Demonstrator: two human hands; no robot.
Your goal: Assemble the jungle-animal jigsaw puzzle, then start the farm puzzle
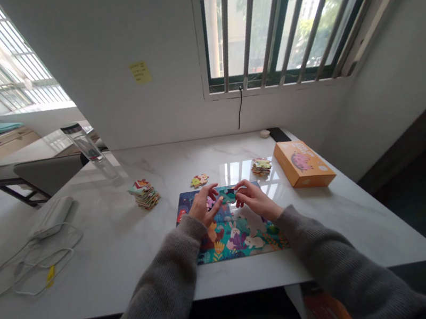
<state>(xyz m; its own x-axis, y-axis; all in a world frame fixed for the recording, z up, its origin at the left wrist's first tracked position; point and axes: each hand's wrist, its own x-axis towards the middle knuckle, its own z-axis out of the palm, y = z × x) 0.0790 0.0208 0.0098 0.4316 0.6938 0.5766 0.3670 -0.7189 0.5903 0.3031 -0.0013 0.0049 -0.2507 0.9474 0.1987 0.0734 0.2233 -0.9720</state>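
Observation:
A colourful animal jigsaw puzzle (235, 237) lies on the white marbled table in front of me. Over its upper left part is my left hand (205, 206), thumb and fingers apart, with nothing visible held between them. My right hand (255, 200) is over the upper right part, its fingers bent and pinched at the edge of a dark green puzzle piece (227, 195). That piece lies between the two hands, near the puzzle's upper edge. Just beyond the puzzle, a few loose pieces (199, 180) rest on the table.
Stacks of puzzle pieces stand at left (144, 194) and right (261, 167). An orange box (303, 164) is farther right, a glass bottle (92, 151) at the back left. A white device (51, 217) with cables lies left. The table's front edge (253, 290) is near me.

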